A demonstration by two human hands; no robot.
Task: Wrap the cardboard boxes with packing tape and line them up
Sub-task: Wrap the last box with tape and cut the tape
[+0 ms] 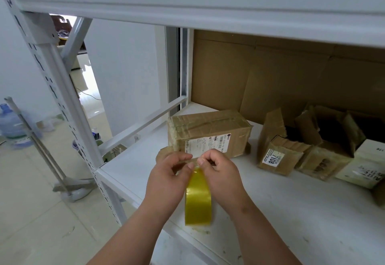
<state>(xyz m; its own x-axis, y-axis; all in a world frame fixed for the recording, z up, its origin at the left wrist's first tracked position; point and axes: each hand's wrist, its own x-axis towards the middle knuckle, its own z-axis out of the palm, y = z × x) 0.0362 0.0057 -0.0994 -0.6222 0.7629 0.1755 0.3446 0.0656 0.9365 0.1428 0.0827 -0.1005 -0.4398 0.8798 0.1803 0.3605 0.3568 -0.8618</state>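
A white metal shelf point(291, 212) fills the right and lower part of the frame. A large flat cardboard sheet point(270, 73) is leaned against the back in the upper right. A taped box point(208, 133) is seen in the middle of the frame, just beyond the hands. Open boxes point(308, 146) are placed to its right. The tape roll point(198, 200) is held upright at lower centre, between the hands and just below the fingertips. The left hand point(166, 179) and the right hand point(220, 175) are brought close together, and the tape end at the top of the roll is pinched by both.
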